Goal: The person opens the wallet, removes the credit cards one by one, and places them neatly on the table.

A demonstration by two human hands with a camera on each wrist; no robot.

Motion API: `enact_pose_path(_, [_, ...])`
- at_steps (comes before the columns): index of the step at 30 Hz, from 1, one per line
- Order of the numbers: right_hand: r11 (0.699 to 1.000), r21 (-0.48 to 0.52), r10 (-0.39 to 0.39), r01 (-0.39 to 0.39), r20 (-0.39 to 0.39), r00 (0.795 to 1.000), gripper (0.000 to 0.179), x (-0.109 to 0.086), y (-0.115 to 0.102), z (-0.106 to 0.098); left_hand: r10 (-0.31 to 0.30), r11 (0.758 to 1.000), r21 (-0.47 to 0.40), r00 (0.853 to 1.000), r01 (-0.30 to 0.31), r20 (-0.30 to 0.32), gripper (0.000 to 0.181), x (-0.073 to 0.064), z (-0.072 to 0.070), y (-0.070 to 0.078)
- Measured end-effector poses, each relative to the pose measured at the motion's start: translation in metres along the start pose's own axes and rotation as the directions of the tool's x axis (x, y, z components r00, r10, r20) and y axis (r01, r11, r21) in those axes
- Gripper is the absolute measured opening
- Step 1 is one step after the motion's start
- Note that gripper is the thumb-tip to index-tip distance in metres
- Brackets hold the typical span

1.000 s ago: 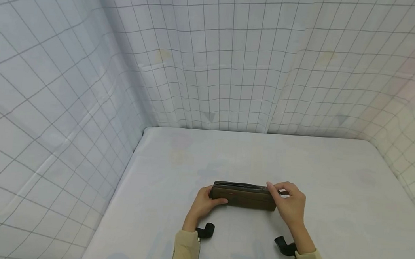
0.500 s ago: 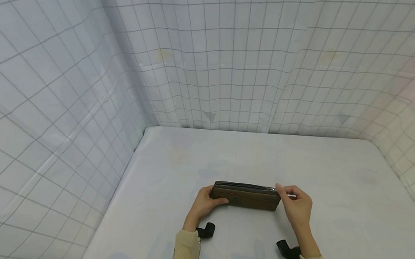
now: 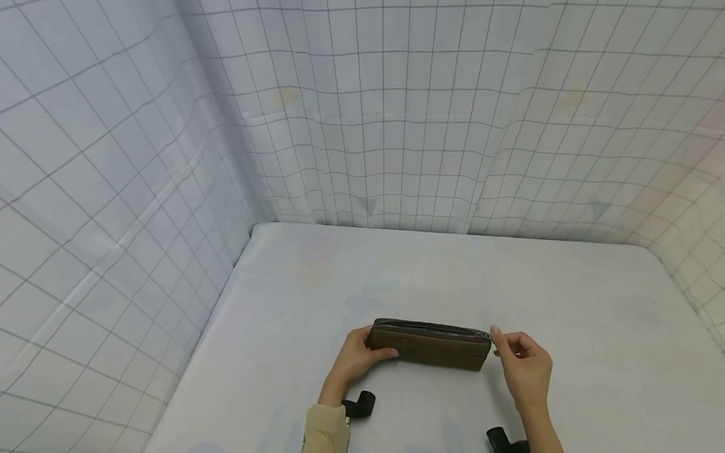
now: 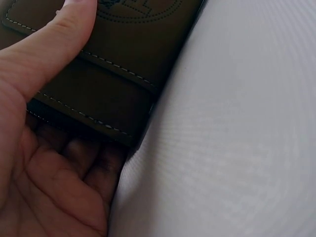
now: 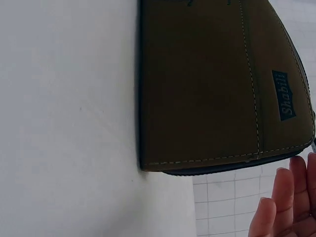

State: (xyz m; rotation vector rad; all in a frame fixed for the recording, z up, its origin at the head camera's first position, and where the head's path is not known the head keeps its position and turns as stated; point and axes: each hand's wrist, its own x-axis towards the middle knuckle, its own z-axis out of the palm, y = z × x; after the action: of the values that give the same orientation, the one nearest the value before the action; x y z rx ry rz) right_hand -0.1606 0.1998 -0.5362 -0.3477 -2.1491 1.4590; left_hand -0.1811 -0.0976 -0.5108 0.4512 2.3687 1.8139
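Brown case [image 3: 427, 350], well inside far edge of desk [image 3: 421, 278], is gripped by half-curled left hand [image 3: 353, 357]; zip pull [image 3: 484, 335] is pinched by curled right hand [image 3: 525, 372].

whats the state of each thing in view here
wallet: upright, long edge on the table
zip: looks partly open
pull: at the wallet's right end
left hand: grips the wallet's left end
right hand: seems to pinch the pull
table: cloth-covered
curtain: hanging in wavy folds
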Motion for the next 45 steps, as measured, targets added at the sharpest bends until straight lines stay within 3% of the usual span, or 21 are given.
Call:
enact_pose_path(1, [1.000, 0.018, 0.004, -0.004, 0.009, 1.000, 0.031, 0.000, 0.000, 0.000, -0.001, 1.000, 0.001, 1.000, 0.001, 0.001, 0.029, 0.000, 0.000, 0.000])
enact_pose_path(5, [0.991, 0.096, 0.087, -0.092, 0.055, 0.995, 0.031, -0.010, -0.033, -0.007, -0.005, 1.000, 0.002, 1.000, 0.005, -0.001, 0.031, 0.000, 0.001, 0.000])
enact_pose_path(15, [0.998, 0.053, 0.036, -0.039, 0.069, 0.997, 0.031, -0.017, -0.022, -0.010, 0.007, 1.000, -0.013, 1.000, -0.007, -0.005, 0.031, -0.001, 0.002, -0.002])
enact_pose_path(20, [0.997, 0.001, 0.074, -0.074, 0.105, 0.992, 0.035, -0.018, -0.019, -0.014, 0.007, 1.000, -0.015, 1.000, -0.007, 0.002, 0.031, -0.001, 0.002, -0.001])
enact_pose_path(24, [0.989, -0.027, 0.147, -0.144, 0.170, 0.974, 0.039, -0.017, -0.017, -0.018, 0.003, 1.000, -0.021, 1.000, -0.003, 0.001, 0.030, -0.001, 0.002, -0.001])
enact_pose_path(28, [0.979, -0.094, 0.199, -0.182, 0.237, 0.951, 0.044, -0.016, -0.014, -0.020, 0.007, 1.000, -0.013, 1.000, -0.007, -0.006, 0.029, -0.001, 0.002, 0.000])
enact_pose_path(33, [0.961, -0.227, 0.224, -0.159, 0.301, 0.927, 0.044, -0.012, -0.010, -0.021, 0.005, 1.000, -0.011, 1.000, -0.005, -0.009, 0.029, -0.001, 0.002, 0.000])
enact_pose_path(45, [0.867, -0.493, 0.272, -0.070, 0.352, 0.895, 0.038, -0.006, -0.008, -0.026, -0.001, 1.000, -0.006, 1.000, 0.001, -0.009, 0.028, -0.001, 0.000, 0.000])
